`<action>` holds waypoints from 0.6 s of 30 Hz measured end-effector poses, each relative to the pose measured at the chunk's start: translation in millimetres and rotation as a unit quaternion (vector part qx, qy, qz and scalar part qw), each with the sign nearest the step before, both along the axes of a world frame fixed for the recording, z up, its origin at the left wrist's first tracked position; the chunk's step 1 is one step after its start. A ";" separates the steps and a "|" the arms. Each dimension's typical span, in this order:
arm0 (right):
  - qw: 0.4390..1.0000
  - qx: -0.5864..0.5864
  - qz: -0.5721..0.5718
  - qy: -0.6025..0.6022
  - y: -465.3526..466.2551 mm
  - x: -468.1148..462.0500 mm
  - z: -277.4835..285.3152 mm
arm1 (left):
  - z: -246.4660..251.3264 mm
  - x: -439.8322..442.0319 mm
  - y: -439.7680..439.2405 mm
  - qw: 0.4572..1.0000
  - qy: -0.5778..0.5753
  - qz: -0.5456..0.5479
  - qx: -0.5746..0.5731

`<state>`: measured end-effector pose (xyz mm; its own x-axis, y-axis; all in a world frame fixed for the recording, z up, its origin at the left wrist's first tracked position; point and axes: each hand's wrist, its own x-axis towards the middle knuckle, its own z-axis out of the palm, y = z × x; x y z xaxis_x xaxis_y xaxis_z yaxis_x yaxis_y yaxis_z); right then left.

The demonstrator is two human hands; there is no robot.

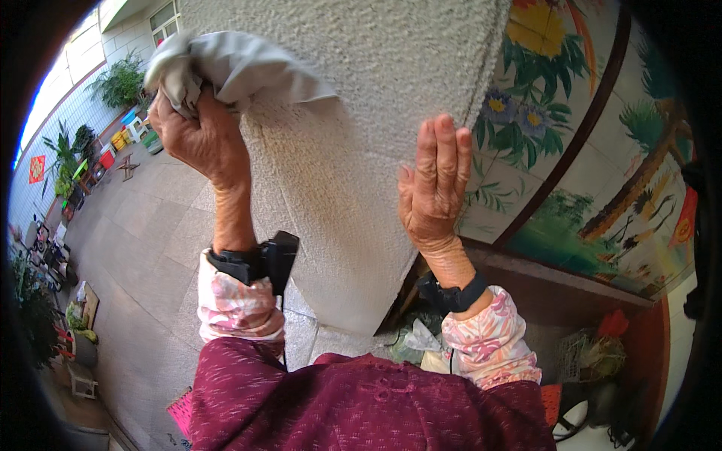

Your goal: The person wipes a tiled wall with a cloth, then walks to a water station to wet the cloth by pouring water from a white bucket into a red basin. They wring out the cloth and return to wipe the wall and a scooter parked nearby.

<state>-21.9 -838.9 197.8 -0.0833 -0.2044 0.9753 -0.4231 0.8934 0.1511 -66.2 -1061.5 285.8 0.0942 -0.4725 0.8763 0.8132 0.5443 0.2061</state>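
Observation:
My left hand (200, 129) grips a bunched light grey cloth (254, 65) at the upper left. The cloth's loose end trails to the right across a large cream, rough-textured hanging fabric (350, 186), perhaps a fleecy blanket. Blur softens part of the cloth. My right hand (437, 180) is raised flat near the fabric's right edge, fingers straight and thumb slightly apart, with nothing held. Whether its palm touches the fabric is hard to tell.
A wall of painted tiles (541, 113) stands to the right. Bags (420, 338) lie below my right wrist. Across the paved floor (146, 237) at left are potted plants (118, 82), a small wooden stool (128, 167), buckets (107, 157) and a parked two-wheeler (51, 248).

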 end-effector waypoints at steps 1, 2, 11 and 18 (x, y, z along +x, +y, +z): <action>1.000 0.018 -0.004 0.002 1.7 -0.8 -0.3 | -8.6 1.4 13.6 0.998 -0.008 -0.044 0.040; 1.000 0.016 -0.007 0.000 2.5 -1.4 -1.5 | -20.4 8.3 29.2 0.991 0.024 -0.086 -0.098; 1.000 -0.006 -0.017 0.020 2.3 -3.7 -4.2 | -85.2 27.0 22.7 0.939 -0.104 0.018 -0.327; 0.998 0.012 0.013 0.058 4.7 -9.6 -4.0 | -99.2 -6.3 -22.6 0.987 -0.089 -0.057 0.121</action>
<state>-31.5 -834.2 193.9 0.0355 -0.2275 0.9731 -0.4242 0.8782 0.2208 -72.5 -1084.1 186.6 -0.1169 -0.6680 0.7349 0.8061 0.3685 0.4631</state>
